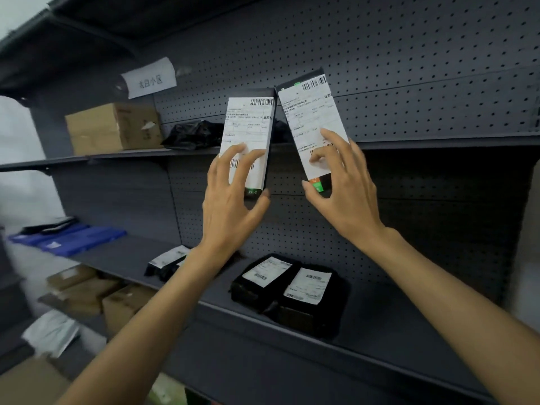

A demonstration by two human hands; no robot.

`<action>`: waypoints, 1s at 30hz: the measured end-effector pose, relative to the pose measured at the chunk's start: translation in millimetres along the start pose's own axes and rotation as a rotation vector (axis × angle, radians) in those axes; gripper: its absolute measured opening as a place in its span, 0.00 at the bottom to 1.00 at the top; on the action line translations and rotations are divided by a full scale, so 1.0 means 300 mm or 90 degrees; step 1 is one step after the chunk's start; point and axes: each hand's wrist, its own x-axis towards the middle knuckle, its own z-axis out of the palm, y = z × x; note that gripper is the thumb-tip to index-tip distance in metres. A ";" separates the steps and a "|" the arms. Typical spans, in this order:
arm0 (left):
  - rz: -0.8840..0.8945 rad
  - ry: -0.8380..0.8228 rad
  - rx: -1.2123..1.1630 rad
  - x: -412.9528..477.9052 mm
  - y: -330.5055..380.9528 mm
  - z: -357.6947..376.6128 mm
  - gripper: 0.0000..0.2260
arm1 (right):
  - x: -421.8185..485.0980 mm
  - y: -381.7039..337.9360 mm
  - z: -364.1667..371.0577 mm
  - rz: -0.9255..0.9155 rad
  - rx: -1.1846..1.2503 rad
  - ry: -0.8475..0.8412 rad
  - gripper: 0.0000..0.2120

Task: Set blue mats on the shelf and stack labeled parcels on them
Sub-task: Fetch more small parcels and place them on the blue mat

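My left hand (233, 197) grips a flat black parcel (248, 124) with a white shipping label, held upright in front of the upper shelf (438, 141). My right hand (342, 185) grips a second labeled black parcel (311, 118), tilted a little left, its top corner touching the first. Blue mats (73, 238) lie at the far left of the middle shelf (394, 325). On that shelf lie two labeled black parcels (289, 287) side by side and a smaller one (168, 260), partly hidden by my left forearm.
A cardboard box (114, 128) and a crumpled black bag (193, 134) sit on the upper shelf under a paper sign (150, 78). Cardboard boxes (96, 293) and a white bag (51, 331) fill the lower left. The pegboard back panel (423, 83) runs behind everything.
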 end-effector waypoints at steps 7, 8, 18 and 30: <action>-0.074 -0.027 0.151 -0.158 -0.238 -0.201 0.26 | -0.024 -0.230 0.280 -0.018 0.142 -0.037 0.18; -0.086 -0.036 0.181 -0.188 -0.277 -0.235 0.26 | -0.032 -0.267 0.326 -0.023 0.159 -0.052 0.18; -0.224 -0.112 0.373 -0.489 -0.681 -0.620 0.23 | -0.137 -0.698 0.811 -0.102 0.309 -0.198 0.19; -0.365 -0.136 0.486 -0.678 -1.315 -1.114 0.22 | -0.070 -1.426 1.459 -0.137 0.424 -0.352 0.17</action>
